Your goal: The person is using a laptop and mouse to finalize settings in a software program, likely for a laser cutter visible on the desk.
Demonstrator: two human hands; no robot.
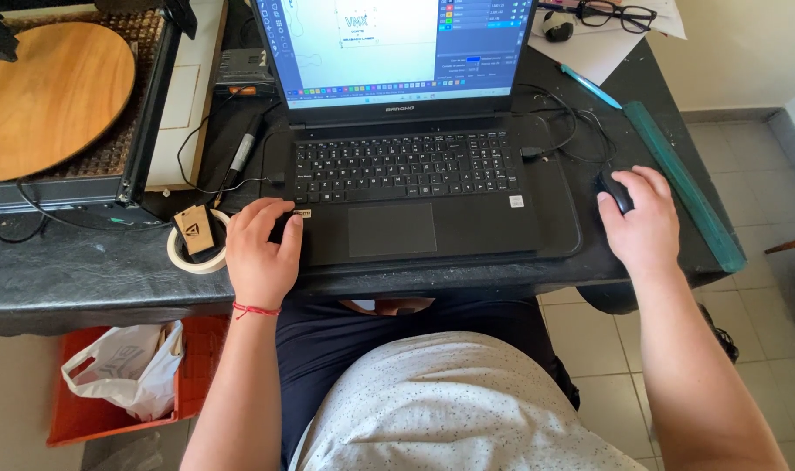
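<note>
Two hands work at an open black laptop (406,166): left hand (262,249) rests loosely curled on its corner, right hand (643,218) cups a black computer mouse (614,187). On-screen design work appears under way; round wooden disc (44,96) lies unmarked in the dark metal machine frame (149,113).

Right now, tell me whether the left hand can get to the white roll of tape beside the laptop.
Probably yes: the left hand rests right beside the white roll of tape, with nothing between them.

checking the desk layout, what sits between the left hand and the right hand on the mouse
In the head view, the laptop lies between the left hand and the right hand on the mouse.
</note>
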